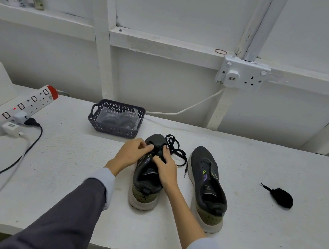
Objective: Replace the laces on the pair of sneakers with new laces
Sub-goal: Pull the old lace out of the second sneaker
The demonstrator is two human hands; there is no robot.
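Centrally, left hand (131, 154) and right hand (167, 169) in a pinch on flat black lace (178, 153) atop dark mesh sneaker (143, 195).

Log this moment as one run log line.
step: threading lace | left hand: grips shoe | right hand: pinches lace | other shoe: unlaced | lace bundle: on table

left sneaker (143, 196): dark grey upper, olive heel panel, pale sole. upright on table (65, 173), toe pointing far. black lace (178, 153) lies over its forefoot, loops spilling right, one tip resting between the shoes. right sneaker (205, 159): same design, parallel, just right of the first, unlaced. balled black lace (282, 198) well apart, further right.
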